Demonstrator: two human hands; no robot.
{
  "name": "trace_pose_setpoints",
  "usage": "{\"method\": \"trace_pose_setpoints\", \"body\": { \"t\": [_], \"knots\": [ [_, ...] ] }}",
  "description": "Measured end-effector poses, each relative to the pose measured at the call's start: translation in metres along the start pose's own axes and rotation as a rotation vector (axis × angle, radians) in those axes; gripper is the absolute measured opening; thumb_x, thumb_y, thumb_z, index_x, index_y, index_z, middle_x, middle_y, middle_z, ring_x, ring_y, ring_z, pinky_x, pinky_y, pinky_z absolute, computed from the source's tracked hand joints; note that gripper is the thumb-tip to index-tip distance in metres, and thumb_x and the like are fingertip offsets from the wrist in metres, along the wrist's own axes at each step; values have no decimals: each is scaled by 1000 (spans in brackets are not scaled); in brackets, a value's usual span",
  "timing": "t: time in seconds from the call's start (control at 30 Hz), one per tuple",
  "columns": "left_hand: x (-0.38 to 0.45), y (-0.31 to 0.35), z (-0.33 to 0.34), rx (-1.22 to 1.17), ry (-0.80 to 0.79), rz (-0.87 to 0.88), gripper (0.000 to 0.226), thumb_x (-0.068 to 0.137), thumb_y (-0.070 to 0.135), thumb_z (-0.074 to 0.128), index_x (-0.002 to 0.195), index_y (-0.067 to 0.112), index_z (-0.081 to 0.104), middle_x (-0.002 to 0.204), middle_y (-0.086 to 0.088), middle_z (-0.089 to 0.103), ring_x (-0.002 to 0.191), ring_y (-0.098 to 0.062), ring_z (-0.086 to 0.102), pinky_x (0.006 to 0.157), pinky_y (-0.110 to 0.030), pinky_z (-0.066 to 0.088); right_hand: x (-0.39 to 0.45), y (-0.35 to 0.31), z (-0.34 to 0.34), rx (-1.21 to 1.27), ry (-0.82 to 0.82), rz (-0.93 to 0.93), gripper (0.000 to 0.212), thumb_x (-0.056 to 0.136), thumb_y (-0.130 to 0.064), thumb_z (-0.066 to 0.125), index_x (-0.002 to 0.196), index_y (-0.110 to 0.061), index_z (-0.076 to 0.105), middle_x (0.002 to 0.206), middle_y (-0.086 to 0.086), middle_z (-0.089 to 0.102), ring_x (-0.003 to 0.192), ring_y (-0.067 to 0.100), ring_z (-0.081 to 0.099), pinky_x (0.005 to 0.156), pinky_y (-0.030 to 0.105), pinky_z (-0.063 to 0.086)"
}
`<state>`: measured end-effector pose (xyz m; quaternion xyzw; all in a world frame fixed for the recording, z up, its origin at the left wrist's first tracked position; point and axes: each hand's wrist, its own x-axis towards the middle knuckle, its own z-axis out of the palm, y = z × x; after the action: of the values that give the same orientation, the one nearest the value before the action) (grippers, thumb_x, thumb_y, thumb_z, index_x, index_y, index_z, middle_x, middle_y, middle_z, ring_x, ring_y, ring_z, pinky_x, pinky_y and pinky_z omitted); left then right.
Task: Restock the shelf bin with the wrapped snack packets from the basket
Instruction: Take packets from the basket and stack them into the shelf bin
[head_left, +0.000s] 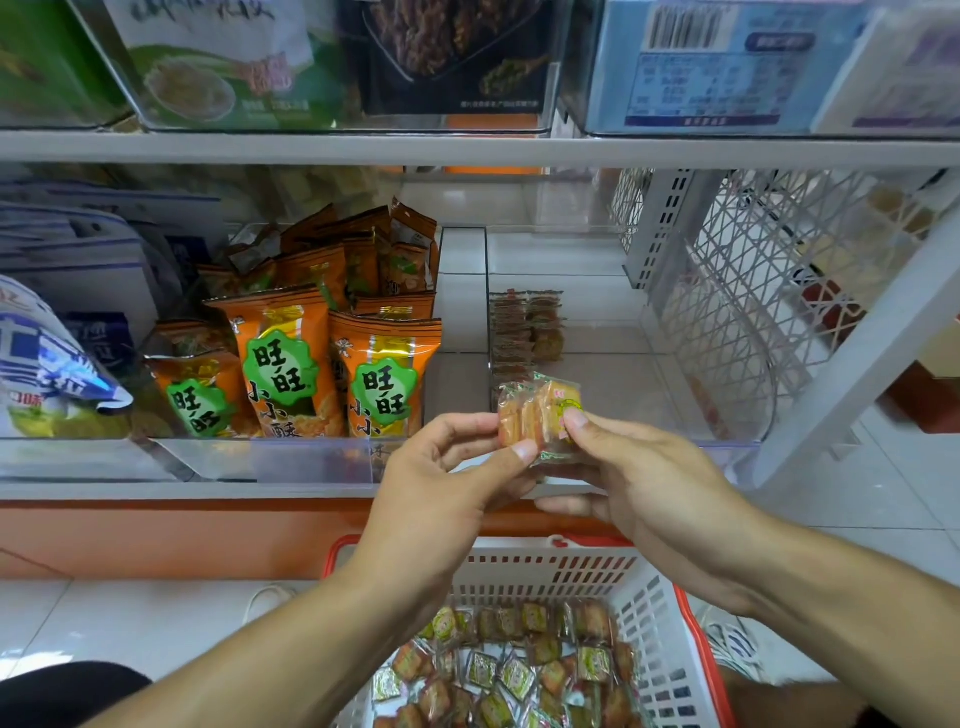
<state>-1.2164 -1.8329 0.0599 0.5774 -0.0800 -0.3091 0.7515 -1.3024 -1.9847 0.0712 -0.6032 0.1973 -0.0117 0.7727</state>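
Note:
My left hand (441, 483) and my right hand (639, 478) together pinch a small stack of clear-wrapped orange snack packets (540, 413) in front of the shelf edge. Just behind the stack stands a clear shelf bin (613, 364). A row of the same packets (527, 327) stands along the bin's left wall; the rest of its floor is bare. Below my forearms sits a white basket with a red rim (571, 571), holding several more wrapped snack packets (519, 670).
Orange snack bags (322, 358) fill the clear bin to the left. Blue and white bags (57, 364) lie at the far left. A white lattice shelf end panel (737, 312) stands on the right. An upper shelf (467, 148) with boxed goods hangs overhead.

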Motion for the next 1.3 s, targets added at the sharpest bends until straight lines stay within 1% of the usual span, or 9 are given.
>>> {"method": "trace_pose_setpoints", "body": {
  "t": [0.2, 0.33, 0.43, 0.57, 0.7, 0.87, 1.0, 1.1, 1.3],
  "knots": [
    [4, 5, -1, 59, -33, -8, 18, 92, 15, 70, 110, 16, 75, 102, -7, 80, 89, -13, 75, 70, -18, 56, 6, -16, -17, -19, -228, 0, 38, 92, -9, 64, 128, -16, 68, 127, 11, 70, 122, 25, 64, 103, 34, 50],
    [4, 7, -2, 272, -23, 77, 17, 93, 26, 72, 107, 33, 78, 103, 10, 79, 96, -8, 75, 80, -28, 59, 16, -23, -28, -2, -225, -25, 51, 78, -5, 73, 128, -9, 65, 125, 15, 70, 117, 31, 67, 100, 35, 54],
    [5, 7, -4, 502, 78, 262, 19, 89, 35, 75, 108, 40, 75, 106, 16, 74, 99, 4, 67, 84, -19, 52, 29, -32, -37, -20, -95, -83, 52, 74, -2, 77, 125, -6, 64, 116, 15, 74, 109, 29, 71, 90, 29, 58],
    [7, 5, 5, 654, 77, 410, 37, 91, 27, 75, 119, 45, 59, 129, 24, 54, 118, 10, 51, 98, -14, 41, 66, -39, -58, -657, 316, -170, 38, 74, -18, 84, 108, -22, 68, 96, -5, 76, 91, 11, 71, 76, 19, 53],
    [16, 0, 13, 765, -7, 303, 72, 91, 33, 73, 148, 45, 31, 148, 31, 29, 130, 11, 30, 111, -16, 25, 110, -31, -68, -851, 328, -10, 18, 64, -17, 80, 81, -13, 77, 75, -4, 76, 75, 16, 71, 71, 30, 52],
    [27, -2, 17, 769, -43, 228, 87, 91, 35, 73, 158, 41, 17, 161, 21, 27, 131, 9, 26, 108, -18, 24, 145, -18, -69, -888, 327, 54, 9, 68, -6, 79, 76, -8, 75, 68, -1, 70, 70, 16, 65, 53, 20, 42],
    [28, -5, 17, 757, -42, 218, 87, 91, 36, 73, 158, 42, 17, 161, 22, 27, 135, 5, 30, 107, -19, 26, 161, -12, -69, -858, 395, 58, 36, 79, -11, 80, 112, -10, 69, 103, 8, 73, 101, 24, 67, 73, 24, 50],
    [28, -4, 16, 767, -48, 223, 88, 91, 36, 73, 158, 43, 16, 161, 23, 27, 135, 6, 30, 107, -18, 25, 169, -12, -69, -758, 431, 58, 77, 90, -3, 65, 155, -13, 27, 141, 17, 56, 129, 32, 54, 107, 39, 45],
    [28, -3, 15, 769, -56, 220, 88, 91, 36, 74, 158, 42, 18, 161, 23, 28, 129, 11, 28, 105, -14, 24, 176, -9, -67, -842, 414, 53, 84, 90, -11, 68, 159, -14, 19, 147, 16, 52, 136, 32, 49, 114, 40, 38]
  ]
}}
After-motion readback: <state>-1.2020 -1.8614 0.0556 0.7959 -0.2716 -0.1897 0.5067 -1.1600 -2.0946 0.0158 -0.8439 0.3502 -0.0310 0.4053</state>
